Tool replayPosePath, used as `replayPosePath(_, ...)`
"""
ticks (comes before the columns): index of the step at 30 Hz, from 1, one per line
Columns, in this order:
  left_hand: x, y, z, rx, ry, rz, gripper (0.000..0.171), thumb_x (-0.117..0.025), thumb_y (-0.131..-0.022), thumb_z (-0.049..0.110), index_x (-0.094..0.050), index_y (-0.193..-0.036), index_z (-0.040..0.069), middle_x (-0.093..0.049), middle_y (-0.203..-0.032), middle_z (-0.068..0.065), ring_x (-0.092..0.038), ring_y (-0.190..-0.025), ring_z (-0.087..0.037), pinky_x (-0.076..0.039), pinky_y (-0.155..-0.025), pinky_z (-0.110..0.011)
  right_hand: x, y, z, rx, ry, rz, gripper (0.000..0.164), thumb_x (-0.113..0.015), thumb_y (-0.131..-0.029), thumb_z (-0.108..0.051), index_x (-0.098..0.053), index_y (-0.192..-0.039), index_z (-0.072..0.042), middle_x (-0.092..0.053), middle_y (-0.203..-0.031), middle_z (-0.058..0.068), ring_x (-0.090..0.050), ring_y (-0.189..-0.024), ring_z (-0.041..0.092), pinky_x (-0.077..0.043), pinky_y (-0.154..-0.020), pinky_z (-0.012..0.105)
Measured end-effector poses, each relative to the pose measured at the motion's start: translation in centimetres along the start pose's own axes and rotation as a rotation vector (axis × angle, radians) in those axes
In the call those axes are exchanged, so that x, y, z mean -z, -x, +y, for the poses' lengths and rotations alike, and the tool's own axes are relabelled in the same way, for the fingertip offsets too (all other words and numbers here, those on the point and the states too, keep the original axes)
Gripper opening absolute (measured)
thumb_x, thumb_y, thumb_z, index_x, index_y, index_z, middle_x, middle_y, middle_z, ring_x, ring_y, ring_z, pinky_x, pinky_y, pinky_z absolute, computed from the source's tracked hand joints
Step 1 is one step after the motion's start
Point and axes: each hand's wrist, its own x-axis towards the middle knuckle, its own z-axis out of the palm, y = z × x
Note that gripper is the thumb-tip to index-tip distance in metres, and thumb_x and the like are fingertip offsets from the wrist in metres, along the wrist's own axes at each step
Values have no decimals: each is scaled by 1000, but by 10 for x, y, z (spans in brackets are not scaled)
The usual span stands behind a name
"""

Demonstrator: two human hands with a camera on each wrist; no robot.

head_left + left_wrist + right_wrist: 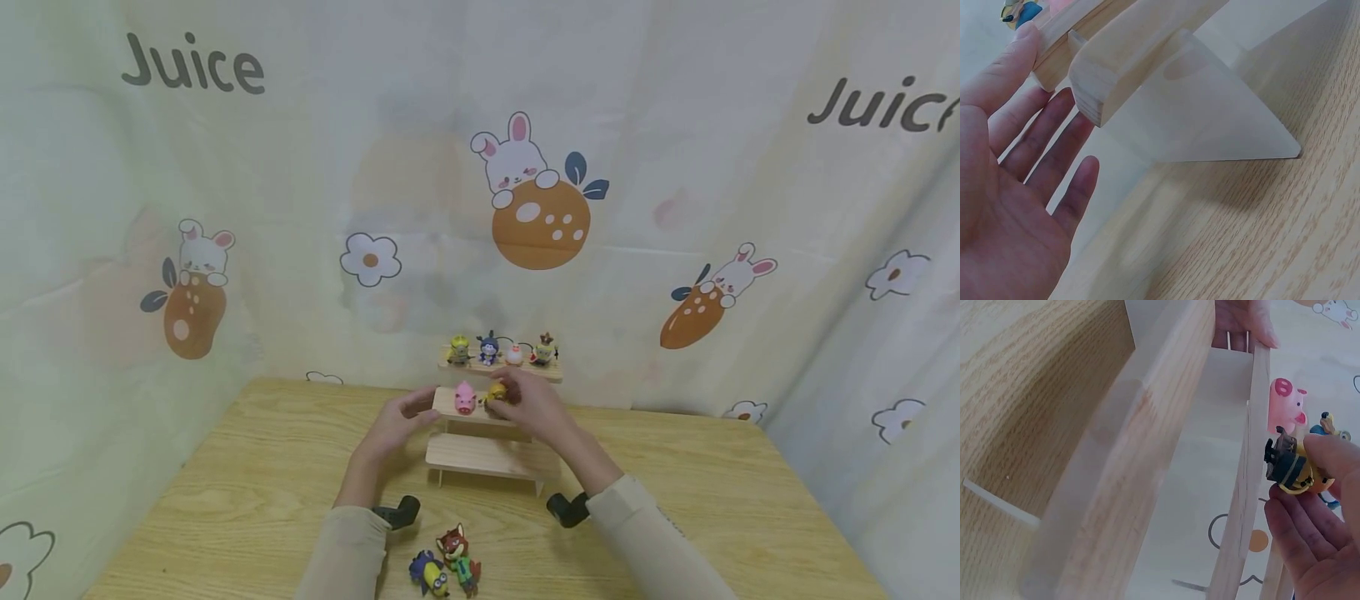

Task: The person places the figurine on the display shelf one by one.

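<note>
A three-step wooden display stand point(487, 455) has clear side panels. My left hand point(392, 427) holds the left end of its middle step, thumb at the top edge and fingertips near the underside in the left wrist view point(1016, 187). My right hand point(536, 404) pinches a yellow figurine point(496, 392) in dark clothes over the middle step. In the right wrist view, this figurine point(1291, 465) lies between thumb and fingers point(1297, 519), partly covered. Just left of it on that step sits a pink pig figurine point(465, 400).
Several small figurines point(488, 348) stand along the top step point(498, 367). A fox figurine point(460, 558) and a yellow-and-blue figurine point(430, 573) lie on the table point(225, 500) near the front. Black wrist devices point(567, 510) are at both wrists. A patterned curtain point(420, 167) hangs behind.
</note>
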Motion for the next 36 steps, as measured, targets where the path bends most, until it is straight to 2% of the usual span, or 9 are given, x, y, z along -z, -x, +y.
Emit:
replayPosePath(3, 0, 0, 1, 3, -1, 4, 57, -69, -87, 28, -49, -138, 11, -55, -136, -9, -52, -126, -26, -37, -110, -43, 3, 0, -1, -17, -4, 2, 38, -74, -83, -23, -63, -118, -10, -69, -103, 5, -67, -89, 17, -57, -79, 31)
replayPosePath(8, 0, -1, 1, 12, -13, 2, 58, -69, -87, 31, -49, -138, 12, -55, -137, -8, -51, -127, -25, -37, -110, -43, 10, -1, -1, -19, -10, -49, 39, -73, -84, -23, -64, -119, -10, -68, -107, 5, -67, -92, 18, -57, -79, 32)
replayPosePath(12, -1, -1, 4, -1, -18, -7, 58, -68, -87, 29, -48, -139, 10, -54, -138, -10, -50, -128, -28, -36, -111, -45, 14, 0, 2, 18, -11, -93, 45, -74, -83, -21, -62, -124, -8, -68, -108, 5, -67, -92, 18, -57, -77, 29)
replayPosePath(16, -1, -1, 4, 14, -9, 3, 58, -69, -87, 31, -49, -138, 13, -55, -137, -7, -50, -128, -26, -35, -111, -45, 15, 1, 5, 66, 22, -106, 50, -76, -80, -20, -60, -126, -9, -66, -111, 6, -66, -89, 16, -56, -76, 26)
replayPosePath(20, 0, -3, 0, 13, 6, 2, 58, -69, -86, 33, -50, -137, 15, -56, -136, -6, -50, -127, -25, -35, -111, -45, 15, 3, 5, 65, 40, -117, 51, -76, -80, -17, -59, -128, -11, -63, -114, 8, -65, -89, 15, -56, -75, 25)
replayPosePath(25, -1, -3, -2, 10, -10, 8, 58, -69, -86, 33, -50, -138, 15, -56, -136, -5, -51, -127, -24, -36, -111, -43, 14, 6, 3, 63, 17, -140, 52, -74, -81, -10, -57, -129, -8, -61, -118, 10, -65, -96, 22, -57, -77, 27)
replayPosePath(31, -2, -3, -2, 4, -30, 26, 58, -68, -87, 35, -51, -137, 14, -57, -135, -7, -52, -126, -24, -39, -108, -43, 13, 7, 2, 46, 25, -136, 49, -73, -82, -13, -58, -128, -10, -62, -118, 7, -64, -100, 23, -56, -82, 32)
replayPosePath(36, -2, -2, -1, 24, -15, 32, 56, -69, -86, 36, -53, -136, 16, -58, -134, -4, -52, -126, -22, -38, -109, -43, 10, 4, 2, 21, -9, -86, 36, -71, -84, -13, -62, -119, -11, -66, -105, 3, -65, -92, 16, -56, -77, 28)
